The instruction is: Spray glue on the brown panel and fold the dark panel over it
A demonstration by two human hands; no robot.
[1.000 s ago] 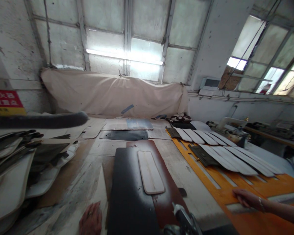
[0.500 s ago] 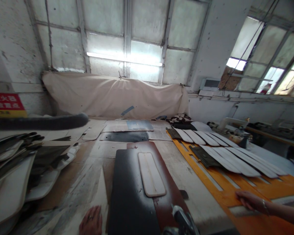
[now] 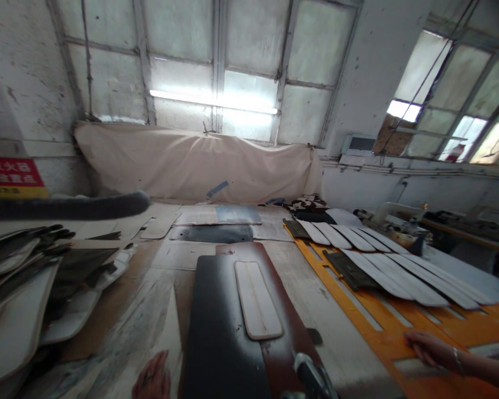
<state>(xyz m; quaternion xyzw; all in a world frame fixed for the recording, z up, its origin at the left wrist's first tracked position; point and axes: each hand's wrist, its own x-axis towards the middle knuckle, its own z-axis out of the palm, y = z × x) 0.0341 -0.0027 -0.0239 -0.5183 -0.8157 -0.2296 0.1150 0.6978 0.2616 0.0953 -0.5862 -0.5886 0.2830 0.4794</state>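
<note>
While the white panel lies flat on dark boards, the spray gun is seen at its five o'clock. Left hand, at eight: fingers loosely extended, nothing seen gripped; best kept clear of the gun. Right hand unseen; grip cannot be told.

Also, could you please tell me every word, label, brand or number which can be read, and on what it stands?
"灭火器": upper line of the red sign on the left wall; the picture's edge cuts it.
Probably "放置点": the same sign's second line, blurred.
Yellow band below: characters too blurred to read.
I can make out no other text.
</note>
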